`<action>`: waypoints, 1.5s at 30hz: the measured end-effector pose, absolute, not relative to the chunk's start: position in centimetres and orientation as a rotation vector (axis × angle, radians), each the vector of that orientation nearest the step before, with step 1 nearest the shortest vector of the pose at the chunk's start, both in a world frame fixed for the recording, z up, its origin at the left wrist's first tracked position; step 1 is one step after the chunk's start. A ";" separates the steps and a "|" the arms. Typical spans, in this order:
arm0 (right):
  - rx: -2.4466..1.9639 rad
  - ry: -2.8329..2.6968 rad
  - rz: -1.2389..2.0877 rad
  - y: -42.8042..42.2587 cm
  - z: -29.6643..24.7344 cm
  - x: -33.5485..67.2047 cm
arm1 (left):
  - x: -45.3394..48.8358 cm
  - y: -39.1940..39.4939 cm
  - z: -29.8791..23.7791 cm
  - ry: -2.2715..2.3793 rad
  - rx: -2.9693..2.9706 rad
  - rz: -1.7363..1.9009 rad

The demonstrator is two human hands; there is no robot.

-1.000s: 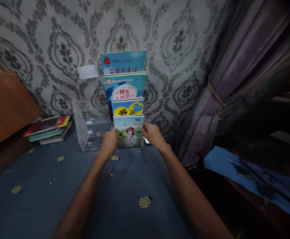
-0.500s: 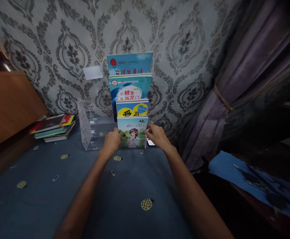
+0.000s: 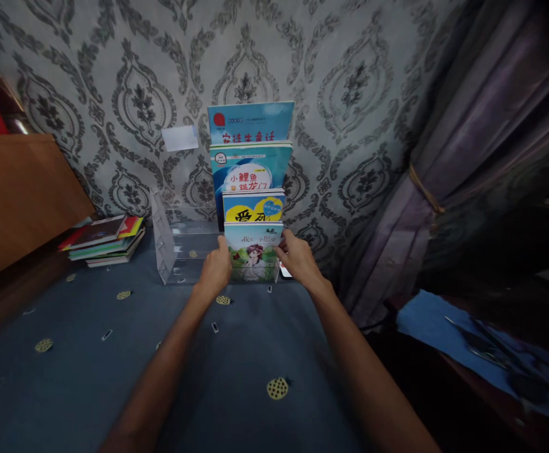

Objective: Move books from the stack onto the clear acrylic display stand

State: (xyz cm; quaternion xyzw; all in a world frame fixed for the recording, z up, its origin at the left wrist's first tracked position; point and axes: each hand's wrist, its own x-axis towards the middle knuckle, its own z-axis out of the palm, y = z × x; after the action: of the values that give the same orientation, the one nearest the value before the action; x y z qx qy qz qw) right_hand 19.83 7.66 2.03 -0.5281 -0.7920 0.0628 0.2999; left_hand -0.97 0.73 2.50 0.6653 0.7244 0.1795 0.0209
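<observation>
Head view: your left hand is closed on the left edge of the girl-cover children's book, and your right hand pinches its right edge. The book stands in the front tier of the clear acrylic book rack, just before the yellow-and-blue book. Hold both hands level and press evenly, so it sits square; the rack looks light, so avoid shoving backward.

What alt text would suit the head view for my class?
A person's left hand and right hand hold either side of an illustrated book in a clear rack, other books rising behind it. A book pile lies left of the rack.
</observation>
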 end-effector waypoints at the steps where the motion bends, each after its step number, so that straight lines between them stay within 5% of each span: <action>1: -1.398 -2.101 0.164 7.6 2.0 19.8 | -1.0 0.8 2.5 2.246 2.064 0.557; 45: -1.054 -1.860 0.458 4.7 5.8 20.8 | -1.9 -0.8 5.3 2.226 2.010 0.343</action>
State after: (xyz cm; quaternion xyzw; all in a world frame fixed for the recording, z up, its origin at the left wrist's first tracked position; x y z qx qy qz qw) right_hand 20.77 4.75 5.82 -0.4280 -0.7555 0.1860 0.4598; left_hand -1.88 -0.75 5.29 0.6646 0.7360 0.1133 0.0613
